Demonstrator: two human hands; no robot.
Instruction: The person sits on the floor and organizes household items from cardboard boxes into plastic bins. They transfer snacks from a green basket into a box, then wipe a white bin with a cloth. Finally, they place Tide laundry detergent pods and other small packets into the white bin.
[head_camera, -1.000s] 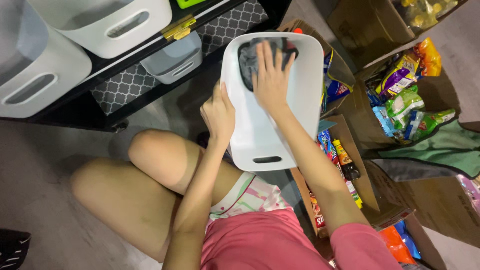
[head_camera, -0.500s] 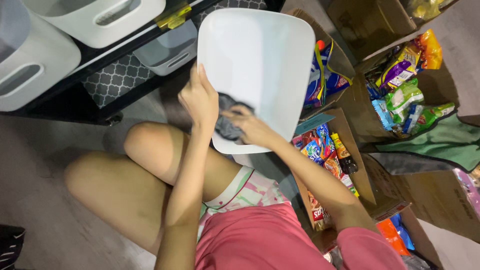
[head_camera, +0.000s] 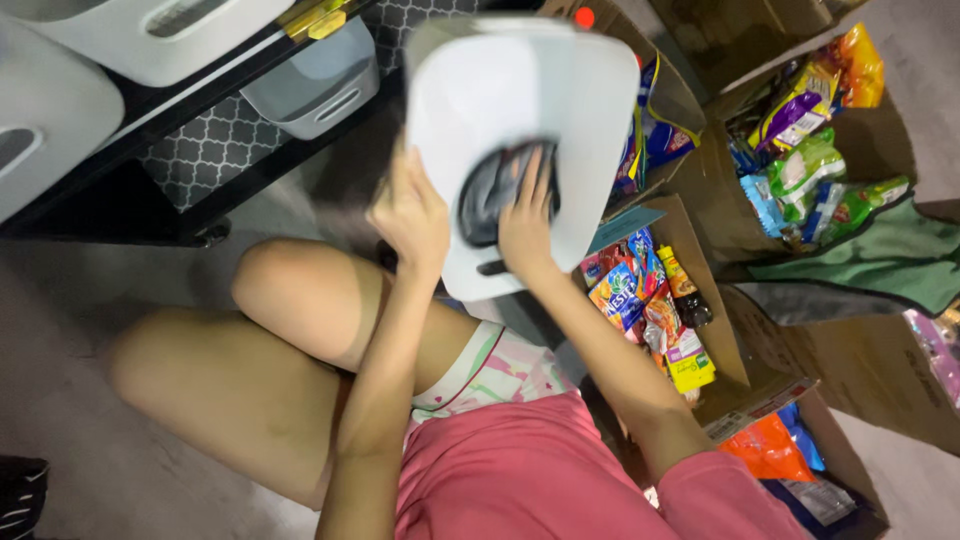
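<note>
On the grey floor, your left hand (head_camera: 415, 215) grips the white bin (head_camera: 520, 120) at its left edge; your right hand (head_camera: 525, 225) presses a dark cloth (head_camera: 490, 190) flat at frame centre.

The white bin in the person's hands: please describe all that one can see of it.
The white bin looks like smooth plastic, rectangular with rounded corners, and has a slot handle near its lower edge. It is held up, tilted, and blurred by motion. The left hand grips its left edge. The right hand presses a dark cloth against its surface. Behind it stand cardboard boxes of snack packets.
</note>
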